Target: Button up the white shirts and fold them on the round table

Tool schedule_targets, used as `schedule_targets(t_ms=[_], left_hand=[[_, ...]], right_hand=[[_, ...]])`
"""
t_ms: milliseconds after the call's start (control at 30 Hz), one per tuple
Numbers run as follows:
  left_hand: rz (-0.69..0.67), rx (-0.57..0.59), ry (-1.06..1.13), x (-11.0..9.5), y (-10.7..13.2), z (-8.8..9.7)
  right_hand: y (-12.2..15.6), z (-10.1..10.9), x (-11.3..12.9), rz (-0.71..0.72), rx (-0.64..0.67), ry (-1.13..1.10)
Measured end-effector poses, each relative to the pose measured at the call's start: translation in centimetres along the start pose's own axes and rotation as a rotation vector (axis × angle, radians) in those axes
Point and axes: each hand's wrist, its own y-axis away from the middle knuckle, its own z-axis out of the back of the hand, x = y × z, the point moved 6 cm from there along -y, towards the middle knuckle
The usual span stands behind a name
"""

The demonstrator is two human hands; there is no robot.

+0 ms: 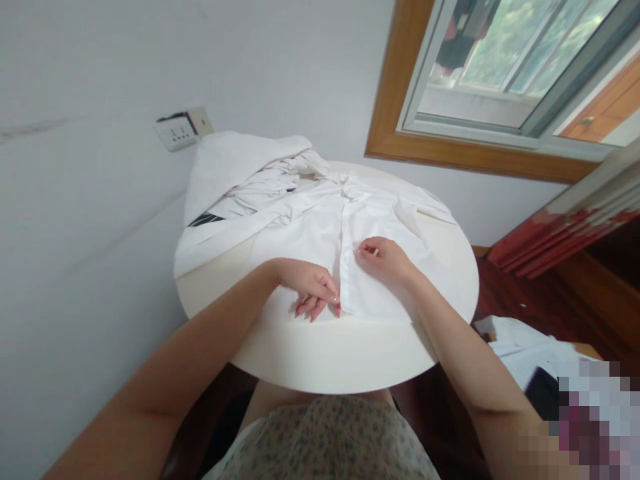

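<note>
A white shirt (373,217) is lying spread beneath both hands. The left hand (315,290) is pinching its lower front edge; the right hand (383,259) is curling farther up, its grip unclear. A round table (330,360) is supporting the shirt.

A white shirt (325,240) lies under the left hand (316,288) and right hand (384,257).

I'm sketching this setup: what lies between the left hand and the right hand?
The front strip of the white shirt runs between the left hand and the right hand, as the head view shows.
</note>
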Motion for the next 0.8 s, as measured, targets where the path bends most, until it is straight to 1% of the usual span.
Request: schedule_targets(t_ms=[33, 67, 100, 167, 200, 233, 267, 300, 333, 367, 433, 500, 567, 667, 733, 800], left_hand=[[-0.044, -0.102, -0.006, -0.2, 0.1, 1.0], [-0.098, -0.239, -0.022, -0.3, 0.2, 2.2], [-0.154, -0.408, -0.053, -0.4, 0.5, 3.7], [-0.257, -0.801, -0.195, -0.6, 1.5, 6.6], [-0.289, -0.984, -0.316, -0.6, 2.0, 7.7], [-0.297, -1.134, -0.461, -0.5, 2.4, 8.4], [-0.278, -1.241, -0.61, -0.3, 2.5, 8.8], [-0.228, -1.301, -0.742, 0.0, 2.2, 9.0], [-0.153, -1.319, -0.845, 0.5, 1.8, 9.2], [-0.066, -1.313, -0.911, 1.1, 1.3, 9.3], [0.08, -1.273, -0.963, 2.1, 0.7, 9.3], [0.154, -1.223, -0.973, 2.6, 0.5, 8.8], [0.172, -1.182, -0.978, 2.7, 0.8, 7.8], [0.159, -1.127, -0.996, 2.7, 1.7, 5.1], [0.136, -1.092, -1.009, 2.7, 2.2, 2.5], [0.117, -1.062, -1.017, 2.8, 2.5, -0.5]], right_hand=[[-0.1, 0.6, -1.0, -0.039, -0.043, 0.096], [-0.2, 1.2, -2.1, -0.082, -0.08, 0.181], [-0.2, 1.5, -3.1, -0.126, -0.108, 0.252], [-0.2, 1.7, -4.6, -0.205, -0.124, 0.361], [-0.2, 1.4, -5.1, -0.237, -0.102, 0.403], [-0.2, 0.9, -5.5, -0.266, -0.064, 0.438], [-0.2, 0.4, -5.7, -0.296, -0.018, 0.468], [-0.2, -0.2, -5.8, -0.323, 0.03, 0.488], [-0.2, -0.6, -5.7, -0.345, 0.068, 0.499], [-0.1, -0.9, -5.6, -0.358, 0.095, 0.503], [0.1, -1.1, -5.2, -0.365, 0.115, 0.505], [0.9, -0.9, -5.0, -0.352, 0.124, 0.513], [2.2, -0.6, -4.9, -0.334, 0.121, 0.524], [5.2, -0.4, -4.9, -0.282, 0.104, 0.542], [7.3, -0.4, -4.7, -0.238, 0.091, 0.55], [9.1, -0.2, -4.5, -0.215, 0.078, 0.553]])
